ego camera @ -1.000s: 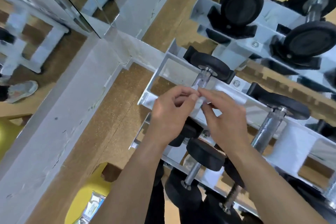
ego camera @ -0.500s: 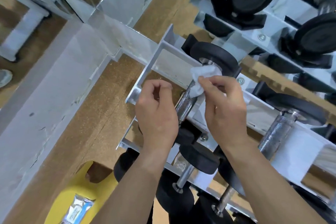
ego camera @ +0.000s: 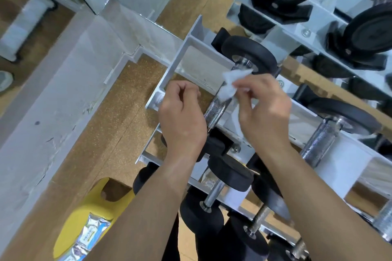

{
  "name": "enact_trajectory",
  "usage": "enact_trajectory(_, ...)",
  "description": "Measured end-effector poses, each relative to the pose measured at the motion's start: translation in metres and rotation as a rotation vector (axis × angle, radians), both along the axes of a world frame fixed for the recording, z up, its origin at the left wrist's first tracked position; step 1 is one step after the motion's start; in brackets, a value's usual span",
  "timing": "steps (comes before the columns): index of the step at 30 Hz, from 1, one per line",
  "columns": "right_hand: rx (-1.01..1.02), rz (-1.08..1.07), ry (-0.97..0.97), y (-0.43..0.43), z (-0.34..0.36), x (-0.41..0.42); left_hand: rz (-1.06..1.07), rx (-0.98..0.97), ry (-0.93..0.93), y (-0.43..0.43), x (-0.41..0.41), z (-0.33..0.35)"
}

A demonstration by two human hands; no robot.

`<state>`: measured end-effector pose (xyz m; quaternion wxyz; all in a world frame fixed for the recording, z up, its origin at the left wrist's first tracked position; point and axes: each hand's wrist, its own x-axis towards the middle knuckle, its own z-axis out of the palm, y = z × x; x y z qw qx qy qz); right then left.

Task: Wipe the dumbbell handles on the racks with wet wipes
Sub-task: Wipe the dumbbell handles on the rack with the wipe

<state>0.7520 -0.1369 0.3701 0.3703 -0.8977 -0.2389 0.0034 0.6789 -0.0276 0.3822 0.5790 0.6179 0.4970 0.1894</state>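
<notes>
- Right hand [ego camera: 265, 112] is pinching a crumpled wet wipe [ego camera: 230, 83] between thumb and fingertips, holding it against the upper end of the knurled dumbbell handle [ego camera: 216, 109] lying on the grey rack [ego camera: 176, 65].
- Left hand [ego camera: 182, 118] is hovering just beside that handle, fingers curled, gripping nothing.

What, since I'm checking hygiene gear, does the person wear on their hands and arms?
Nothing visible: left hand and right hand are ungloved, with no rings or watch in sight, and both forearms are sleeveless up to the frame edge.
</notes>
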Motion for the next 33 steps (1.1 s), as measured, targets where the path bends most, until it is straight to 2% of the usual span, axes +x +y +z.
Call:
enact_trajectory(3,0.02,-0.113,0.034,0.006,0.001,-0.004,0.015,-0.005,-0.009,0.001,0.001,0.001)
enact_trajectory(9,-0.184,0.278,0.236,-0.015,0.006,-0.038,0.048,-0.04,-0.078,0.0,0.0,0.0)
enact_trajectory(15,0.053,-0.015,-0.047,0.007,0.021,0.008,0.086,-0.062,-0.128,-0.001,-0.001,-0.003)
enact_trajectory(20,-0.155,0.134,-0.219,0.013,-0.003,-0.018,0.07,-0.058,-0.137,0.0,-0.002,-0.006)
enact_trajectory(25,-0.218,0.616,-0.102,0.006,0.003,-0.024,0.097,-0.049,-0.159,-0.001,-0.002,-0.008)
enact_trajectory(27,-0.302,0.727,-0.16,0.006,0.006,-0.014,0.109,-0.05,-0.16,-0.001,-0.003,-0.009)
enact_trajectory(29,-0.362,0.72,-0.254,0.003,0.011,-0.003,0.104,-0.046,-0.159,-0.001,-0.004,-0.008)
enact_trajectory(33,-0.394,0.498,-0.227,0.0,0.02,0.015,0.086,-0.006,-0.134,-0.001,-0.006,-0.006)
